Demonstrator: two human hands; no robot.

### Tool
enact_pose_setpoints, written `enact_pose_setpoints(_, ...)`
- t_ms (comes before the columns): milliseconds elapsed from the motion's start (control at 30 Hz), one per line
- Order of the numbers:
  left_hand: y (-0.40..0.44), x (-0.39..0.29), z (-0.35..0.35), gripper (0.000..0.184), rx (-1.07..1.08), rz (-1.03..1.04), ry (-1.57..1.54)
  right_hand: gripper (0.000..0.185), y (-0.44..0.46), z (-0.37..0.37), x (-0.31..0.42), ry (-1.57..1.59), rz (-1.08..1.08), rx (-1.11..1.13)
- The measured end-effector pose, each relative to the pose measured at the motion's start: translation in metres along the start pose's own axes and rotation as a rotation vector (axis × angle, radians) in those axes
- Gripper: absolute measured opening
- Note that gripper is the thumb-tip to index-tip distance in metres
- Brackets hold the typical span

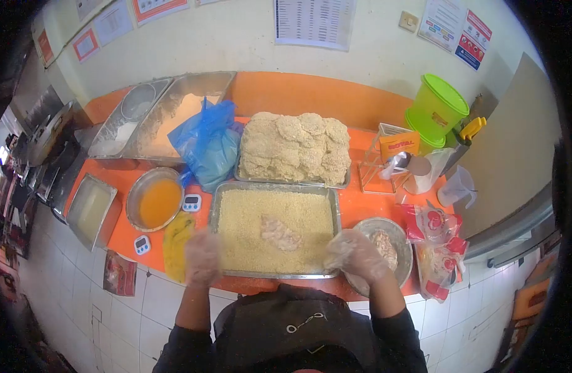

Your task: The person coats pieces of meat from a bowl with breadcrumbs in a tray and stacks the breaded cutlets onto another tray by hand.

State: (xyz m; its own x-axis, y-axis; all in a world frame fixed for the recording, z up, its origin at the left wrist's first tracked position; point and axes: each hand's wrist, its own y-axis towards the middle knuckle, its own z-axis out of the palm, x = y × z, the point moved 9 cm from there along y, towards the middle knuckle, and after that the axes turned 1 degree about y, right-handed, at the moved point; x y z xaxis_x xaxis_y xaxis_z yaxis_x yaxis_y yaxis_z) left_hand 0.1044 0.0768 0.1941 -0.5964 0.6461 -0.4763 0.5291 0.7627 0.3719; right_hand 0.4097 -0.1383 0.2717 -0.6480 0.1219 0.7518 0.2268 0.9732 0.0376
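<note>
A pale piece of raw meat (279, 234) lies on the crumbs in a metal tray (274, 274) of breadcrumbs. My left hand (203, 256), in a clear plastic glove, is at the tray's left edge, beside a yellow cloth (177, 247). Motion smears its fingers. On the other side, my right hand (360, 255), gloved too, reaches over the tray's right edge with fingers stretched out and nothing visible in them. Partly under that hand stands a round metal bowl (405, 241) with more raw meat (384, 244) in it.
Behind the tray, breaded patties (295, 146) are piled high beside a blue plastic bag (206, 149). Further left are a bowl of orange liquid (156, 202), two timers and metal bins of flour (183, 115). Red-and-white packets (438, 248) and a clear jug (457, 186) stand right.
</note>
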Motion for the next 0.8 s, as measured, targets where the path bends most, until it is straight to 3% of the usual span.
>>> enact_pose_setpoints(33, 0.005, -0.01, 0.006, 0.054, -0.001, 0.046, -0.139, 0.016, -0.008, -0.01, 0.004, -0.112, -0.056, -0.021)
enact_pose_setpoints(67, 0.014, -0.079, -0.007, 0.067, -0.112, 0.328, 0.159, 0.019, -0.015, -0.02, 0.008, -0.225, -0.109, -0.048)
enact_pose_setpoints(133, 0.025, -0.092, 0.038, 0.075, 0.139, 0.25, 0.241, 0.024, -0.042, -0.027, 0.015, -0.617, -0.333, -0.132)
enact_pose_setpoints(233, 0.029, -0.09, 0.088, 0.071, 0.365, 0.249, 0.35, 0.032, -0.073, -0.037, -0.02, -0.654, -0.162, -0.202)
enact_pose_setpoints(333, 0.024, -0.052, 0.142, 0.057, 0.571, 0.299, 0.078, 0.041, -0.095, -0.051, -0.024, -0.588, -0.117, -0.273)
enact_pose_setpoints(433, 0.046, -0.063, 0.12, 0.041, 0.379, 0.159, -0.222, 0.047, -0.107, -0.061, -0.028, -0.446, -0.061, -0.279)
enact_pose_setpoints(500, 0.057, -0.045, 0.152, 0.042, 0.508, -0.027, -0.488, 0.047, -0.111, -0.064, -0.039, -0.256, -0.008, -0.344)
enact_pose_setpoints(567, 0.064, -0.054, 0.159, 0.047, 0.478, 0.075, -0.292, 0.047, -0.111, -0.066, -0.034, -0.238, -0.004, -0.373)
enact_pose_setpoints(633, 0.077, -0.143, 0.121, 0.055, 0.258, 0.455, 0.368, 0.046, -0.107, -0.072, -0.005, -0.394, -0.053, -0.369)
enact_pose_setpoints(733, 0.062, -0.106, 0.193, 0.069, 0.257, 0.463, 0.336, 0.045, -0.108, -0.066, -0.017, -0.332, 0.025, -0.359)
enact_pose_setpoints(800, 0.083, -0.08, 0.183, 0.073, 0.316, 0.278, -0.427, 0.045, -0.108, -0.064, -0.016, -0.348, -0.024, -0.386)
